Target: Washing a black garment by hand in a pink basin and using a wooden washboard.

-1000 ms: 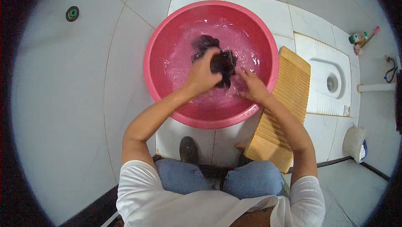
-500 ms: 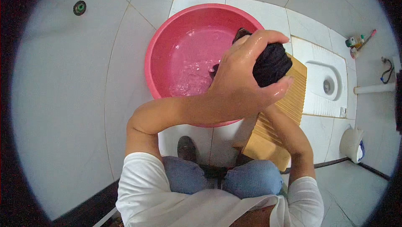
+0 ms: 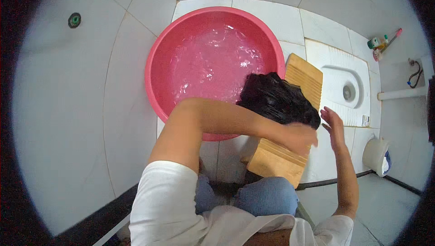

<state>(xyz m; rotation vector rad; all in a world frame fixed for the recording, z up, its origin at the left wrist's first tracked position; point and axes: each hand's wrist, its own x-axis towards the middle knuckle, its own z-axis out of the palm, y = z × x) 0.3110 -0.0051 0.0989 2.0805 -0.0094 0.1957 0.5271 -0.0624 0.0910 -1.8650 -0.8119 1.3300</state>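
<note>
A wet black cloth [image 3: 277, 98] lies bunched over a ridged wooden washboard [image 3: 276, 160], its left end reaching over the rim of the pink basin [image 3: 156, 89]. My left hand [image 3: 297, 137] is at the near edge of the cloth, above the board. Motion smears its fingers, so their grip does not show. My right hand [image 3: 334, 126] is beside the cloth's right end, open, with fingers apart and nothing in them. Rippling water [image 3: 208, 60] stands in the basin.
A squat toilet [image 3: 349, 89] is set in the tiled floor to the right. Beyond it are bottles and a brush [image 3: 385, 44] by the wall, a white pipe [image 3: 401, 95] and a white bin [image 3: 375, 157]. A tiled wall [image 3: 68, 110] rises at the left.
The bundled black cloth, earlier raised in my left hand, now lies spread over the washboard. My left hand has come down toward me, and my right hand has moved out to the right.
</note>
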